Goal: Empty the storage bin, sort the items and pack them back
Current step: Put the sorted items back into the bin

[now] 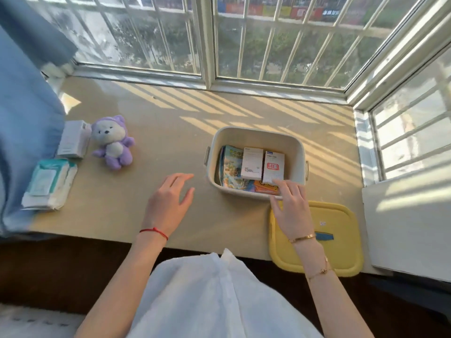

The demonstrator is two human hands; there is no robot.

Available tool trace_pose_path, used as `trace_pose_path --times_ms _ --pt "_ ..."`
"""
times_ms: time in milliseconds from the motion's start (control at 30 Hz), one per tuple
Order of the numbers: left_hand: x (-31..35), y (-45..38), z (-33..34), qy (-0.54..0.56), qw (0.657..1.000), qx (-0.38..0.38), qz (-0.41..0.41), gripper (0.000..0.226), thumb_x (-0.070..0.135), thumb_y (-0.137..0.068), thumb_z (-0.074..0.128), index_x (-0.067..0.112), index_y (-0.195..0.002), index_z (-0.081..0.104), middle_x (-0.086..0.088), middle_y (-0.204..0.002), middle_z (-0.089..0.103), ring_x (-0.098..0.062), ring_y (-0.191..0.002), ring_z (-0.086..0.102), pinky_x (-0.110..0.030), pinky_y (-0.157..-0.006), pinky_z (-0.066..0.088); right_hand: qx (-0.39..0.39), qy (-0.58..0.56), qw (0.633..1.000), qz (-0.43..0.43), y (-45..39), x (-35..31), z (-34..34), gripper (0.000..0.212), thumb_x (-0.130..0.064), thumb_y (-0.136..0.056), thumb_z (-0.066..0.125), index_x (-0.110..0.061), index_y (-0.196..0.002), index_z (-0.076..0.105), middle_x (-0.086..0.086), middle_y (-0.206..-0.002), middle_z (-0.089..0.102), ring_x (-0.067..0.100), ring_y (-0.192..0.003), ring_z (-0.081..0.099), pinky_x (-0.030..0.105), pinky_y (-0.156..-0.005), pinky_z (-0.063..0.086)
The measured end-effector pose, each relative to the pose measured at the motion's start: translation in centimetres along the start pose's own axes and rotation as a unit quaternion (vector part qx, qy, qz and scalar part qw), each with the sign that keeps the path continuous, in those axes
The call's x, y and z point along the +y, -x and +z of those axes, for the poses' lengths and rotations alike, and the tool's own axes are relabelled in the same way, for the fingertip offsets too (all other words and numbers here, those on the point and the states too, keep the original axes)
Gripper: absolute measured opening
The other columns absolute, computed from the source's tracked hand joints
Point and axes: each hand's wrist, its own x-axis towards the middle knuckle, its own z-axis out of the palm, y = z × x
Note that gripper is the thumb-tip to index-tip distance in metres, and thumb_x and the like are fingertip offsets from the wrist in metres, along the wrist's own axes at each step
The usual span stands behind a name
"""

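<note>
A cream storage bin (256,134) stands on the beige sill, right of centre. Inside lie a colourful booklet (231,167), a white box (252,163), a white box with a red label (273,167) and an orange packet (264,187). My right hand (290,208) reaches over the bin's near rim, its fingertips touching the near end of the red-label box. My left hand (170,201) hovers open above the sill, left of the bin, holding nothing. A purple plush toy (113,142), a white carton (74,139) and a pack of wipes (48,184) lie at the left.
The bin's yellow lid (341,240) lies flat at the sill's front right, partly under my right wrist. A blue curtain (22,118) hangs along the left. Barred windows (268,40) close off the back and right. A white ledge (410,228) sits at far right.
</note>
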Motion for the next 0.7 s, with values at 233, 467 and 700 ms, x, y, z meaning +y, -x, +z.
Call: trace_pose_path --times_ms 233,467,700 --pt "-3.9 7.5 -6.1 -0.028 0.995 0.074 -0.056 0.029 0.012 -0.085 0.068 0.015 -0.114 0.066 -0.003 -0.110 0.067 -0.025 -0.099 0.064 -0.036 -0.087 0.052 -0.020 -0.016 0.997 -0.069 1.9 -6.0 0.4 0.042 -0.015 -0.087 0.065 -0.012 -0.128 0.055 0.008 -0.117 0.058 0.028 -0.113 0.049 0.045 -0.102 0.044" --pt "-10.9 13.8 -11.7 -0.038 0.983 0.130 -0.120 0.029 0.014 -0.087 0.067 0.013 -0.115 0.065 -0.005 -0.109 0.067 -0.024 -0.101 0.061 -0.037 -0.091 0.048 -0.060 -0.020 0.990 -0.122 3.2 -14.1 2.8 0.040 -0.012 -0.088 0.065 -0.010 -0.127 0.056 0.010 -0.117 0.059 0.029 -0.115 0.048 0.043 -0.104 0.040" --pt "-21.0 18.6 -19.4 -0.037 0.979 0.137 -0.143 0.029 0.017 -0.090 0.063 0.013 -0.119 0.063 -0.005 -0.111 0.065 -0.021 -0.106 0.059 -0.039 -0.092 0.049 -0.058 -0.029 0.987 -0.150 5.6 -25.5 8.4 0.042 -0.013 -0.087 0.068 -0.010 -0.127 0.058 0.013 -0.115 0.061 0.033 -0.110 0.051 0.044 -0.099 0.042"
